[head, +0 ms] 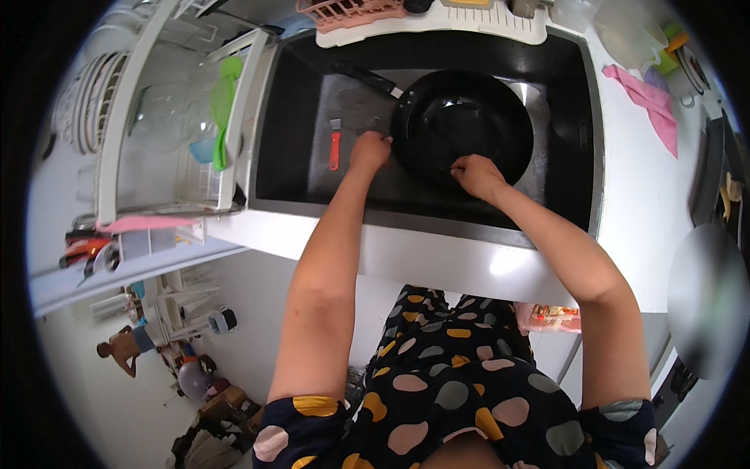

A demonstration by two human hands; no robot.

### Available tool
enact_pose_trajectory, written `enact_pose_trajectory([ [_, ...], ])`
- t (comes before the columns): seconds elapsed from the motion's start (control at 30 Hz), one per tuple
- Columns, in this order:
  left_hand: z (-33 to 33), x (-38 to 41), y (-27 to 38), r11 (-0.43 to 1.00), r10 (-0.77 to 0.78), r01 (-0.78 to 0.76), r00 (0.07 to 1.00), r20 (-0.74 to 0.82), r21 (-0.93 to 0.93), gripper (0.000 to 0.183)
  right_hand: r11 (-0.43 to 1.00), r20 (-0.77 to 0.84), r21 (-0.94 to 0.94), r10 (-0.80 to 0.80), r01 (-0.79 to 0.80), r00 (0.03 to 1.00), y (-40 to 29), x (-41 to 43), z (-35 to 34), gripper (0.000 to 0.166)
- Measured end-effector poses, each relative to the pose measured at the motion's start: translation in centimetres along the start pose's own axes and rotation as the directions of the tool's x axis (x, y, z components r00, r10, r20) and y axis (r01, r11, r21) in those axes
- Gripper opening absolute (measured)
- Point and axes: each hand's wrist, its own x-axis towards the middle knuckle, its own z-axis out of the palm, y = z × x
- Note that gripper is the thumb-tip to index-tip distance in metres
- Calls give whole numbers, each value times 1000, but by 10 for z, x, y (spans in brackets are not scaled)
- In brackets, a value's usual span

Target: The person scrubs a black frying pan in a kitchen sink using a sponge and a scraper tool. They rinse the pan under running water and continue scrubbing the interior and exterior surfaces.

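A black frying pan [463,126] with deep sides lies in the dark sink [287,146], its black handle [366,77] pointing to the back left. My left hand [370,152] is closed at the pan's left rim, thumb against the edge. Over the near inner side of the pan is my right hand [479,177], fingers drawn together; whether something small is pinched in them is hidden. A red-handled scraper [334,146] with a short metal blade lies on the sink floor, left of my left hand.
Left of the sink stands a white dish rack [234,117] with a green spoon [221,105] and plates [94,102]. A white drainboard [410,29] spans the back edge. A pink cloth [647,102] lies on the right counter. A person [124,346] is in the room far left.
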Motion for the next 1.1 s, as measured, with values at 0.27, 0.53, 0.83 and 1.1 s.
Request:
enact_pose_trajectory([
  [0.27, 15, 45, 13, 996, -35, 44, 992, 121, -75, 37, 1000, 59, 6, -20, 20, 998, 4, 24, 26, 24],
  [0.53, 21, 86, 8, 954, 291, -295, 955, -62, -55, 45, 980, 84, 199, -13, -4, 996, 8, 34, 44, 23],
  [0.83, 65, 119, 5, 904, 191, -268, 950, -246, -334, 50, 966, 36, 254, -49, 39, 998, 2, 39, 53, 23],
  [1.1, 75, 128, -14, 852, 291, -395, 903, -317, -343, 44, 991, -14, 109, -72, 73, 997, -13, 30, 58, 23],
])
